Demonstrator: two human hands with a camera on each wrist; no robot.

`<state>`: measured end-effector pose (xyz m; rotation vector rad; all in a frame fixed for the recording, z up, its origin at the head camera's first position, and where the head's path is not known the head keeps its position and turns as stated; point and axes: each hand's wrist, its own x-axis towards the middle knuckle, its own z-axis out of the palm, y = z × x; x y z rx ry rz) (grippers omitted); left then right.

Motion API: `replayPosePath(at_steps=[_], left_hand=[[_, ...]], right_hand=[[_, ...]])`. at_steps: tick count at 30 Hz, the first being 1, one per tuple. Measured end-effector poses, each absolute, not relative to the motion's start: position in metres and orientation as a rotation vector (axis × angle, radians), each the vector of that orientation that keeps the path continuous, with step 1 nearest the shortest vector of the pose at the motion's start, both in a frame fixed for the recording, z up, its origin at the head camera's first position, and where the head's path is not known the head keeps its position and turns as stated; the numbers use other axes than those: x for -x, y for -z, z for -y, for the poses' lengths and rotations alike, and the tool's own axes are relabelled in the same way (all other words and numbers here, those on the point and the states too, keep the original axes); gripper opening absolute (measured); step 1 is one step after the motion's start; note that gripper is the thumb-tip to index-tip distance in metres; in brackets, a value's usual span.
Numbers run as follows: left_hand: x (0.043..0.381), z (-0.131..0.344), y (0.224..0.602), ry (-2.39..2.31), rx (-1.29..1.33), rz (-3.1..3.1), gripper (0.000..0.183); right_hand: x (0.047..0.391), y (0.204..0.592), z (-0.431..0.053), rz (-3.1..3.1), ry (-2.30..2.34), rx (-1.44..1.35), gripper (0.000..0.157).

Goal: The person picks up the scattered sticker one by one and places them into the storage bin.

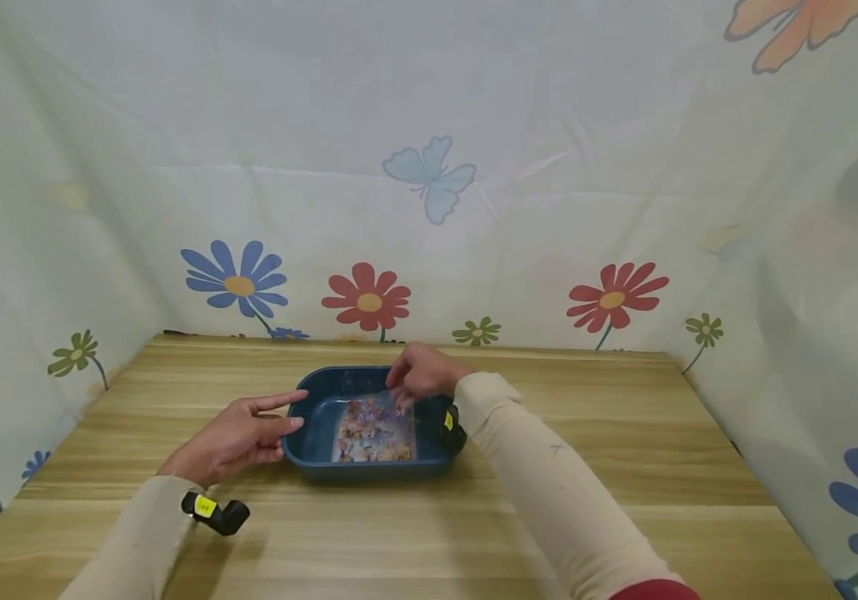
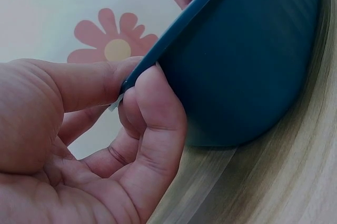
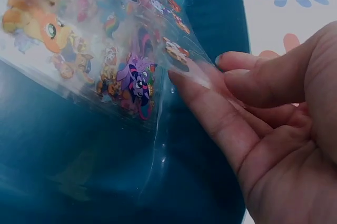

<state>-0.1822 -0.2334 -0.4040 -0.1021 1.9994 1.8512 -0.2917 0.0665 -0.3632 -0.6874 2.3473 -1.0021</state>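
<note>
A dark blue rectangular basin with rounded corners stands on the wooden table. Its left rim is pinched between the thumb and fingers of my left hand, as the left wrist view shows. Inside lies a clear plastic bag full of colourful cartoon stickers, some of them ponies. My right hand reaches over the basin's far right side and pinches one corner of that bag, the thumb above and the fingers below in the right wrist view.
The wooden table runs back to a white curtain printed with flowers and butterflies, which also closes off both sides. A black camera sits on my left wrist, another on my right.
</note>
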Motion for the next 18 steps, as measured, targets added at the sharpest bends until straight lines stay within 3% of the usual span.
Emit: replayPosePath(at_steps=[9,18], left_hand=[[0.1828,0.2333,0.4055,-1.851,0.102,-1.996,0.073],[0.1831,0.2334,0.405,-1.852,0.107,-1.992,0.074]], right_hand=[[0.2865,0.36,-0.068,-2.596,0.687,0.835,0.022],[0.2854,0.3624,-0.0681,-2.597,0.655,0.816,0.026]])
